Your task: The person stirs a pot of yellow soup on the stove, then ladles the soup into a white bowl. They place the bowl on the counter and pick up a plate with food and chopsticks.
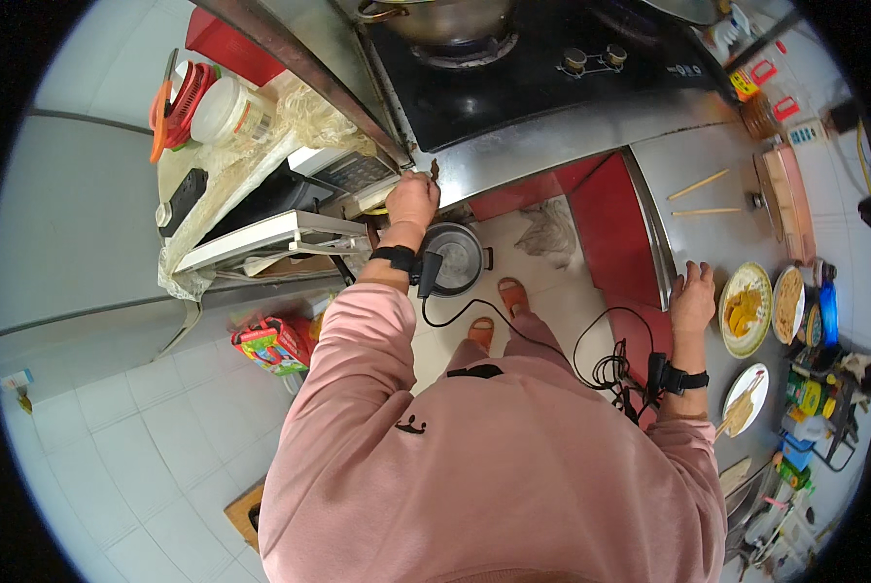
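Note:
My left hand (413, 198), its fingers curled, is at the left front corner of the steel stove counter (472, 175). A small dark brown scrap (435, 170) shows right at its fingertips; whether the fingers pinch it I cannot tell. Below this hand, a round metal pot (456, 259) stands low down near the floor. My right hand (693, 295) rests on the front edge of the steel worktop (698, 167), fingers spread and holding nothing. Just right of it lies a patterned oval plate (746, 342) with yellow-orange food pieces (744, 312).
A large pot (443, 22) sits on the black gas hob (479, 109). Two chopsticks (698, 185) and several plates lie on the right worktop. At left, an appliance door (260, 237) juts out beneath a cluttered shelf. Black cable (610, 364) hangs by my right arm.

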Demonstrator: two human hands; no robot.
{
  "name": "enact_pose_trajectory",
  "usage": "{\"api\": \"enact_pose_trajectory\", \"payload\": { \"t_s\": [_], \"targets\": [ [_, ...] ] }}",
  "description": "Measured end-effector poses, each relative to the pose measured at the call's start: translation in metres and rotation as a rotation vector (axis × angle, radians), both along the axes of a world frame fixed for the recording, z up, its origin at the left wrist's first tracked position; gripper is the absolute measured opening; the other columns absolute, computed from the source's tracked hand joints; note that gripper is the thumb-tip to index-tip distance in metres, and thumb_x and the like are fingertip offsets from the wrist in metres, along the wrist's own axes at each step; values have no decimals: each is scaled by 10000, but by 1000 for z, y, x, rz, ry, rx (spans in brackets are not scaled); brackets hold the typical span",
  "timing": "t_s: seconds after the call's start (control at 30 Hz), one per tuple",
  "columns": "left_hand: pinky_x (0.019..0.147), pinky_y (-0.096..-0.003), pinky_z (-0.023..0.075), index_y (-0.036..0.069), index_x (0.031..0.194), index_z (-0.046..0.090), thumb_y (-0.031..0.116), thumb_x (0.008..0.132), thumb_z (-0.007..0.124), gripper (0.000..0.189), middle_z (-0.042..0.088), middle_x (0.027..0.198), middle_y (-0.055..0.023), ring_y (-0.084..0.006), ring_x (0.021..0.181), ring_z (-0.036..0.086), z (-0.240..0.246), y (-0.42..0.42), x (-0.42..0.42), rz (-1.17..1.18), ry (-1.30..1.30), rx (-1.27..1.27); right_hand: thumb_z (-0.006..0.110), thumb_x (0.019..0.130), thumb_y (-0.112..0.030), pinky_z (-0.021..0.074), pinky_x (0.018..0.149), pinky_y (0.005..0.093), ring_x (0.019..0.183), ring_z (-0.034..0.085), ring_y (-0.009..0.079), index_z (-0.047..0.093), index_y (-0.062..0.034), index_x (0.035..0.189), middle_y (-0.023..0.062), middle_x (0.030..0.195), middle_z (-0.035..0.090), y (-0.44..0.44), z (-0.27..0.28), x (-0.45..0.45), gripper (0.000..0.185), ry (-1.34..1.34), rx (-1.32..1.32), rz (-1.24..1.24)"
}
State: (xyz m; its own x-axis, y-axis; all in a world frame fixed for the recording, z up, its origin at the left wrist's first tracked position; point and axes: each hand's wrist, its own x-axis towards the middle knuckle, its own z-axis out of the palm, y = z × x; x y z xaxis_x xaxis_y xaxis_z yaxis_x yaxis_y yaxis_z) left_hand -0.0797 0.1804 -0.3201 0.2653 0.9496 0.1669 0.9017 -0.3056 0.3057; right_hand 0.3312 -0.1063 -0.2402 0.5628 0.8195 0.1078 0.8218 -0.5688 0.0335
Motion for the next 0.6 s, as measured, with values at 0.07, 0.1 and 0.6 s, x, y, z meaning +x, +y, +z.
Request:
{"api": "enact_pose_trajectory", "payload": {
  "t_s": [0.07,0.1,0.6],
  "targets": [
    [674,-396,520,53,873,684,189,791,619,171,630,815,-135,-302,706,631,11,-10,-5,35,-243,-53,612,805,-121,510,827,441,1045,569,346,618,-93,1120,162,1239,541,-18,1,-10,316,59,49,-25],
    [667,-386,516,52,880,687,179,792,620,168,626,779,-133,-285,681,628,18,-15,-5,46,-368,-80,618,800,-113,509,829,442,1042,572,343,621,-90,1115,163,1230,546,-27,3,-13,316,66,109,-10],
    [565,-181,367,41,910,649,80,867,635,60,572,716,52,-27,610,468,184,-208,132,-670,-1055,-1241,583,889,-116,490,782,299,971,595,140,525,-86,1242,61,1132,618,-118,123,-149,360,1816,907,-139]
  ]
}}
